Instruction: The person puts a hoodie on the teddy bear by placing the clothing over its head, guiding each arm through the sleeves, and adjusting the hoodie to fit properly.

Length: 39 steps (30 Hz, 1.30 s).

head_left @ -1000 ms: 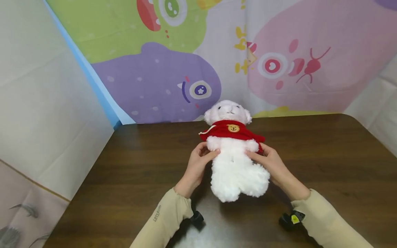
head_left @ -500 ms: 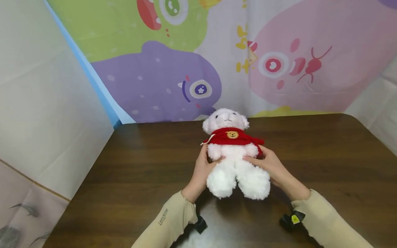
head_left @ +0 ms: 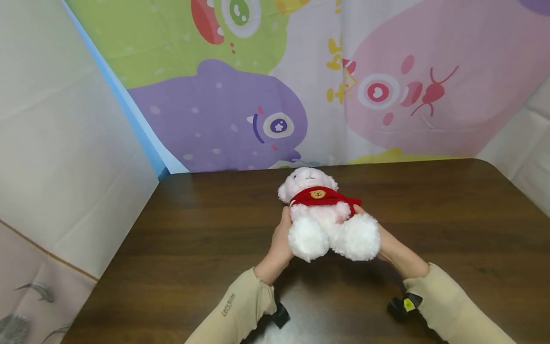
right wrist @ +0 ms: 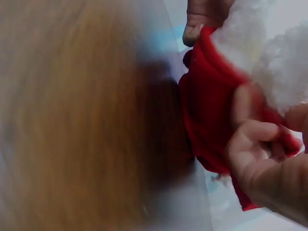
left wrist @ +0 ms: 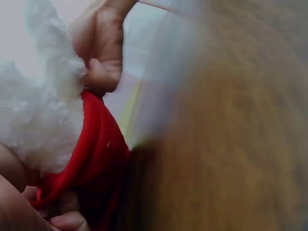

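A white fluffy teddy bear [head_left: 309, 239] in a red hooded top [head_left: 331, 197] leans back over the table, its feet toward me and its head away. A small tan bear-face patch [head_left: 318, 194] marks the chest of the top. My left hand [head_left: 281, 239] grips the bear's left-hand side in the head view, mostly behind its leg. On the other side my right hand [head_left: 388, 243] holds it, fingers partly covered by the other leg. In the right wrist view, curled fingers [right wrist: 250, 144] of the right hand press into the red cloth along its hem.
The brown wooden table [head_left: 206, 229] spreads under the bear. A cartoon-printed cloth [head_left: 215, 119] hangs along the far edge, with a pale panel [head_left: 73, 143] at the left. Black wrist devices [head_left: 281, 315] sit at both cuffs.
The bear has tipped backward, its head sinking lower and its feet rising toward me. Both hands have turned with it, and the legs now cover more of the fingers.
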### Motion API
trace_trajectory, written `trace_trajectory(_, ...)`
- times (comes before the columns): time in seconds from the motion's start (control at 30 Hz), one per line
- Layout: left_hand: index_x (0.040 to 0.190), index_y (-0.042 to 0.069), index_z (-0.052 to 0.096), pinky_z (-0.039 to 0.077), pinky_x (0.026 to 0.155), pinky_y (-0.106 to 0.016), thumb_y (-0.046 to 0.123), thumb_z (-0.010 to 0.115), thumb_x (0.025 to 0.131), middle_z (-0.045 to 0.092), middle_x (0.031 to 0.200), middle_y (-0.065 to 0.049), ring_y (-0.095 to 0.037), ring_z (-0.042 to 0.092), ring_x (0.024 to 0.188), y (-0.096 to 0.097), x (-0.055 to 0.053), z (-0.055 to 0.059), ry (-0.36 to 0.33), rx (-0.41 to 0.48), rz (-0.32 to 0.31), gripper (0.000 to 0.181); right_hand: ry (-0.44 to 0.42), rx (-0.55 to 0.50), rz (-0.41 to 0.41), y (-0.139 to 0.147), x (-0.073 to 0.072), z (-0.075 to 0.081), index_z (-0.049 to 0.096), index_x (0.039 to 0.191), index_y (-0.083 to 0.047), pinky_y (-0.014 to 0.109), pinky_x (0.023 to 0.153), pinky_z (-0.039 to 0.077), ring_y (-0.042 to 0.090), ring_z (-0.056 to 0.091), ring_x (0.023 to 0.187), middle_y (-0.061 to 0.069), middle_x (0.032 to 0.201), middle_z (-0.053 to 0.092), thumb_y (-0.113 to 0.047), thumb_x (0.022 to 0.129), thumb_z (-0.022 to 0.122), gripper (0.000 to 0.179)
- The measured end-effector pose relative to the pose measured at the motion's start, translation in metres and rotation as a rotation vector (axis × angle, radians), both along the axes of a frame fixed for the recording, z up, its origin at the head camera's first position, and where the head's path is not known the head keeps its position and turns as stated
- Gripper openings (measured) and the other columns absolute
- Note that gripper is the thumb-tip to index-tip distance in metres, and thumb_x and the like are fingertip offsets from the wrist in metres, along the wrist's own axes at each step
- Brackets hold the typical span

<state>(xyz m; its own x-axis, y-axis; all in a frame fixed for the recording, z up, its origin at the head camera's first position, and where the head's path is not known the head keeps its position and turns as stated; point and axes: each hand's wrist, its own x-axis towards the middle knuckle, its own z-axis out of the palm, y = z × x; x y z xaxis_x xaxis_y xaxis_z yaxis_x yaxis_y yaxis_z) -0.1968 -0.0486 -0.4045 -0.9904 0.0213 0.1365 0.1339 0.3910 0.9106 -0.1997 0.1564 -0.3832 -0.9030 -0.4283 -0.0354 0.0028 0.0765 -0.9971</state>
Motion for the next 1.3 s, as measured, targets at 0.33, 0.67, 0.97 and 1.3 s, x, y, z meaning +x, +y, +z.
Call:
trace_trajectory(0.33, 0.115, 0.006, 0.033, 0.044, 0.083, -0.036, 0.016, 0.065, 0.078, 0.045, 0.118, -0.019, -0.029, 0.049, 0.104, -0.013, -0.012, 0.014, -0.182, 0.049, -0.075, 0.05, 0.321, 0.559, -0.192, 0.005, -0.011, -0.002, 0.041, 0.098, -0.001, 0.028, 0.061, 0.044, 0.02, 0.051, 0.075, 0.011, 0.084, 0.052, -0.031, 0.081, 0.067, 0.043)
trace_trajectory(0.67, 0.124, 0.01, 0.034, 0.042, 0.09, -0.042, 0.015, 0.069, 0.071, 0.032, 0.121, -0.014, -0.032, 0.039, 0.115, -0.014, -0.01, 0.023, -0.174, -0.033, -0.137, 0.063, 0.697, 0.692, -0.258, -0.007, -0.002, 0.007, 0.05, 0.121, -0.002, 0.038, 0.071, 0.046, 0.027, 0.047, 0.089, 0.015, 0.108, 0.043, -0.016, 0.075, 0.073, 0.053)
trace_trajectory(0.97, 0.122, 0.007, 0.032, 0.042, 0.091, -0.042, 0.008, 0.071, 0.07, 0.034, 0.12, -0.016, -0.032, 0.04, 0.114, -0.005, -0.008, 0.018, -0.093, -0.11, -0.159, 0.064, 0.832, 0.901, -0.271, -0.008, 0.003, 0.01, 0.059, 0.111, -0.005, 0.041, 0.066, 0.049, 0.029, 0.047, 0.09, 0.017, 0.102, 0.048, -0.021, 0.07, 0.077, 0.047)
trace_trajectory(1.3, 0.104, 0.007, 0.039, 0.047, 0.08, -0.033, 0.006, 0.074, 0.07, 0.037, 0.106, -0.012, -0.027, 0.043, 0.104, 0.0, -0.003, 0.017, 0.052, -0.29, -0.177, 0.049, 0.809, 0.927, -0.238, -0.008, 0.006, 0.007, 0.057, 0.075, -0.011, 0.041, 0.071, 0.048, 0.026, 0.05, 0.081, 0.012, 0.094, 0.052, -0.014, 0.068, 0.079, 0.023)
